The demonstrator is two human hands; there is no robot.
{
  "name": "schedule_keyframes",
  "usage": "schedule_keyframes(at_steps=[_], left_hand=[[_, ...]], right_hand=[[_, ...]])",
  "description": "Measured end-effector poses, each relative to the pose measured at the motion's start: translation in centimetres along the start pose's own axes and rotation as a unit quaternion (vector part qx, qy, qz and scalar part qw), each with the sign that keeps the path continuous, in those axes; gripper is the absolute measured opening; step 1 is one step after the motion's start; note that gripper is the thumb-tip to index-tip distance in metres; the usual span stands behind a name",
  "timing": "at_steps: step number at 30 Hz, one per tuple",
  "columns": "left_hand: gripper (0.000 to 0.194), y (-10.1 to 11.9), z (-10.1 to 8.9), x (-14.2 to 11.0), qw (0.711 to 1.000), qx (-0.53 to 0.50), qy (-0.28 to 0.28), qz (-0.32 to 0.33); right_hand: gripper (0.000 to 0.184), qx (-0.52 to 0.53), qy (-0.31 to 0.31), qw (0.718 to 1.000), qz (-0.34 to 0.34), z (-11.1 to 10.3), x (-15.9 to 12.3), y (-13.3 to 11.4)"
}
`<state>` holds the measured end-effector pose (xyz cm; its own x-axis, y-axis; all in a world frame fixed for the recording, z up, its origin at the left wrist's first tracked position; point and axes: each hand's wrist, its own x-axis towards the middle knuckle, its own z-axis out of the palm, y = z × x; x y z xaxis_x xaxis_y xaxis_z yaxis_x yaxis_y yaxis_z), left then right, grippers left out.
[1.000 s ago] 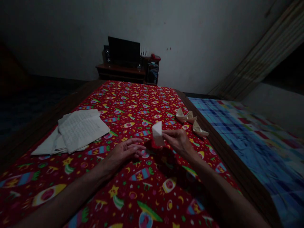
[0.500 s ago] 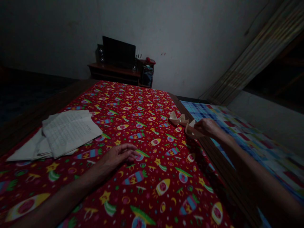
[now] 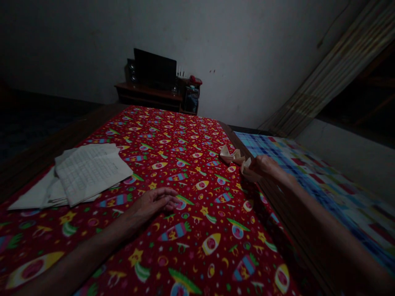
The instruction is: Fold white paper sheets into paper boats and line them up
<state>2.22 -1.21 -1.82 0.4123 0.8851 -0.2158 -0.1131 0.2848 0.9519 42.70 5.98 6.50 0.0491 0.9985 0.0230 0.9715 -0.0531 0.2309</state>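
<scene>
Bare at left hand [image 3: 158, 201] and right hand [image 3: 268, 165]; bare, too, behind each hand along left forearm [image 3: 95, 238] and right forearm [image 3: 324, 222]. Slim just behind each hand, broader farther back, smoothly tapered.

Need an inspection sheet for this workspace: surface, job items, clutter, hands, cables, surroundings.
Surface: red rocket-print cloth, patterned all over.
Job items: folded paper pieces near the cloth's right edge.
Clutter: loose paper sheets, overlapping, at left.
Left hand: on the cloth, no object seen in it.
Right hand: at the nearest folded piece; grip unclear.
Cables: thin dark line at upper right, possibly a cord.
Surroundings: dim; dark screen ahead, curtain at right.
</scene>
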Motion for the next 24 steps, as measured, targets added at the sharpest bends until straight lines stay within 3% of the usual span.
schedule_keyframes(at_steps=[11,24], left_hand=[[0.033,0.1,0.0,-0.1,1.000,-0.005,-0.009,0.004],[0.038,-0.6,-0.1,0.3,1.000,0.013,-0.006,0.000]], right_hand=[[0.027,0.002,-0.049,0.999,0.016,1.6,0.5,-1.5],[0.029,0.024,-0.015,0.999,0.016,2.9,0.6,-0.4]])
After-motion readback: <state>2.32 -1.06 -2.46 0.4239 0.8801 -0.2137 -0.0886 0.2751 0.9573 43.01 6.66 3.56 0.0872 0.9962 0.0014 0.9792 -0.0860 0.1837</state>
